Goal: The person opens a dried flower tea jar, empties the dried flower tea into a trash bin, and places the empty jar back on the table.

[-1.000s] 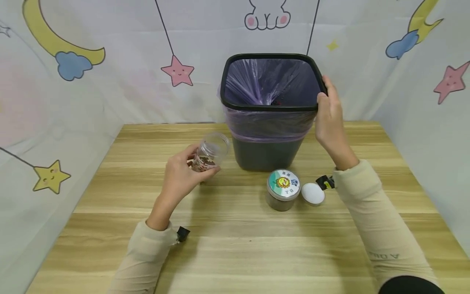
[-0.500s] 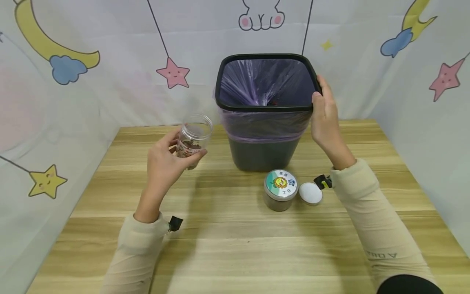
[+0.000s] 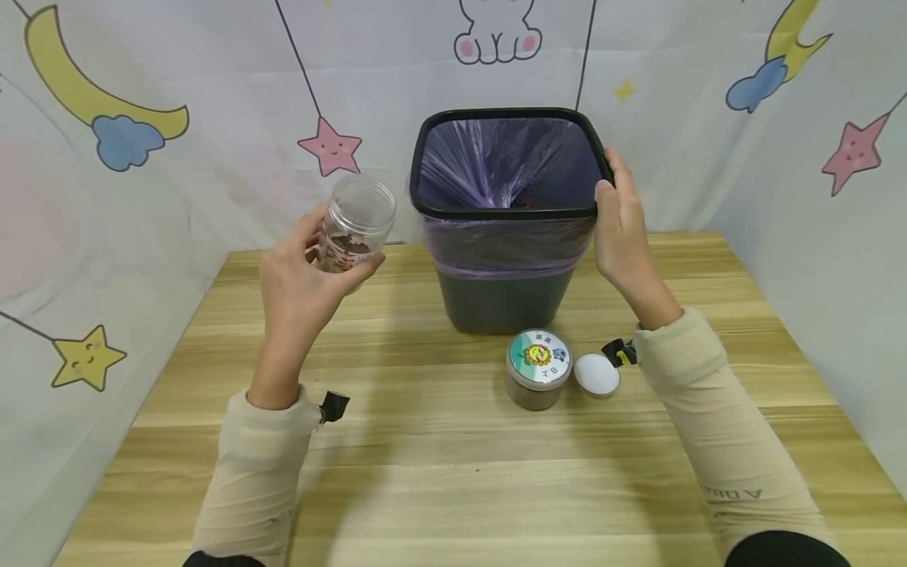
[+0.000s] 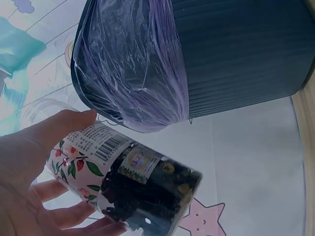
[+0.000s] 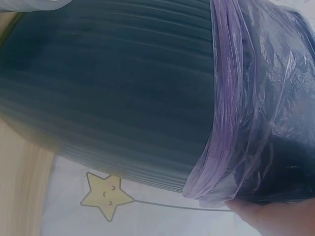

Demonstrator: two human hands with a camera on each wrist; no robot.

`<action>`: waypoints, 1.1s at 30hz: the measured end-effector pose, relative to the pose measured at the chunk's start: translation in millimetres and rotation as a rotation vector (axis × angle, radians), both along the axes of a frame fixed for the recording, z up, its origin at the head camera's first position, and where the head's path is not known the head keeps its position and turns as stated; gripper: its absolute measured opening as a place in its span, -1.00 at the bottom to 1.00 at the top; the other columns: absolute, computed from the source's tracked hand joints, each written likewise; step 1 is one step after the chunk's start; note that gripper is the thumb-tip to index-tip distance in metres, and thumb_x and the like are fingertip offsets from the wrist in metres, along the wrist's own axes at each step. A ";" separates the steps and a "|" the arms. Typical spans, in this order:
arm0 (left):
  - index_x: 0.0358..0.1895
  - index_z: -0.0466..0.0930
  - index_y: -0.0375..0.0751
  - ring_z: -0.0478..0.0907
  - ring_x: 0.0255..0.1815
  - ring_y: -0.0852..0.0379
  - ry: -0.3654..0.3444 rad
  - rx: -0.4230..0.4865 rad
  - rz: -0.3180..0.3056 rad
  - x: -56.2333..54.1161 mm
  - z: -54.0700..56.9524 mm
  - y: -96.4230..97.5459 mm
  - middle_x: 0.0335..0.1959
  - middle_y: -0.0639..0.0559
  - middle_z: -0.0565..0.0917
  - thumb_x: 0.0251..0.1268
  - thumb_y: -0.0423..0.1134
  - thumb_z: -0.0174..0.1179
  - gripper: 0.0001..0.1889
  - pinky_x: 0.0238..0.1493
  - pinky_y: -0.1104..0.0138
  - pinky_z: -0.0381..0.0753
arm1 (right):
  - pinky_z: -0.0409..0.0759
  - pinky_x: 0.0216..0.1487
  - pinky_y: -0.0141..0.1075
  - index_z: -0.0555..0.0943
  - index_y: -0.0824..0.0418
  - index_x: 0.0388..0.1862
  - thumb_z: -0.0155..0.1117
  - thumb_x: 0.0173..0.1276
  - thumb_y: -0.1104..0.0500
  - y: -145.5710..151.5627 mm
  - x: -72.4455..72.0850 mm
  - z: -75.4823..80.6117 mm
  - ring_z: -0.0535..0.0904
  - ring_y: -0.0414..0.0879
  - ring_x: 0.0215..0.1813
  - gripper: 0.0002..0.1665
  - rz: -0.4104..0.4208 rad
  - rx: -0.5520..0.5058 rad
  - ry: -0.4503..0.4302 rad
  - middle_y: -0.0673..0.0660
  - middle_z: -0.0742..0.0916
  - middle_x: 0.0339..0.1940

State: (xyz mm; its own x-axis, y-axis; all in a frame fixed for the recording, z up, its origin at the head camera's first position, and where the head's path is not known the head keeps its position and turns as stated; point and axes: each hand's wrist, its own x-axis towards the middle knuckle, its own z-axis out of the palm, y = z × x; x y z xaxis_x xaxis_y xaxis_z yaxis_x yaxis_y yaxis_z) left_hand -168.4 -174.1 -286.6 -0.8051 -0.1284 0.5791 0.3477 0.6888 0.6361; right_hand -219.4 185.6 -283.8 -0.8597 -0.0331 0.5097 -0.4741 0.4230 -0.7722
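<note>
My left hand (image 3: 301, 272) grips a clear plastic jar (image 3: 361, 206) by its side, lidless and tilted a little, above the table and left of the bin. Dark dried bits lie in the jar's lower part; the left wrist view shows its floral label (image 4: 81, 164) with a barcode. A dark trash bin (image 3: 503, 299) lined with a purple bag (image 3: 506, 244) stands at the back. On the bin's right rim, my right hand (image 3: 623, 228) holds on with the thumb outside. In the right wrist view only part of the thumb (image 5: 275, 216) shows.
A squat jar (image 3: 538, 370) with a sunflower-printed lid stands in front of the bin. Beside it on the wooden table (image 3: 453, 488) lies a round white lid (image 3: 597, 374). A printed cloth backdrop (image 3: 234, 79) rises behind.
My left hand has lifted the jar up and to the left, away from the bin's front, and the jar stands more upright. The right hand keeps its hold on the rim.
</note>
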 end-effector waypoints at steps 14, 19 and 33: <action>0.36 0.52 0.22 0.60 0.06 0.01 0.106 -0.139 0.108 -6.5 26.1 19.9 0.12 0.00 0.68 -0.11 0.03 0.59 -0.19 -0.04 0.04 0.55 | -0.08 0.51 -0.33 -0.08 0.34 0.61 -0.41 0.61 -0.05 0.0 1.8 0.5 -0.05 -0.12 0.58 -0.25 0.020 0.007 0.010 0.24 0.07 0.62; 0.37 0.49 0.31 0.57 0.10 0.00 0.141 -0.155 0.124 -10.6 32.2 28.8 0.12 -0.04 0.66 -0.08 -0.02 0.59 -0.19 0.01 0.02 0.54 | -0.05 0.51 -0.29 -0.09 0.29 0.62 -0.41 0.63 -0.03 1.1 2.6 -0.3 -0.02 -0.09 0.58 -0.27 0.022 0.008 0.003 0.21 0.07 0.63; 0.41 0.47 0.19 0.49 0.10 -0.12 0.149 -0.205 0.195 -20.2 41.3 47.9 0.17 -0.02 0.60 0.00 -0.03 0.56 -0.21 -0.09 -0.04 0.59 | 0.00 0.52 -0.12 -0.10 0.21 0.64 -0.42 0.62 -0.08 2.4 2.9 -2.3 0.09 0.10 0.56 -0.26 0.030 0.011 -0.012 0.16 0.05 0.63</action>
State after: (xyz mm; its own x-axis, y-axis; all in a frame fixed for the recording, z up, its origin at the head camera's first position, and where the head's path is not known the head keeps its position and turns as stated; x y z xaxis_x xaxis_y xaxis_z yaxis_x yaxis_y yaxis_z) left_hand -188.6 -126.2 -245.3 -0.6810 -0.1405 0.7187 0.2757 0.8600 0.4294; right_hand -216.5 188.0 -286.1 -0.8643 -0.0649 0.4988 -0.4776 0.4171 -0.7733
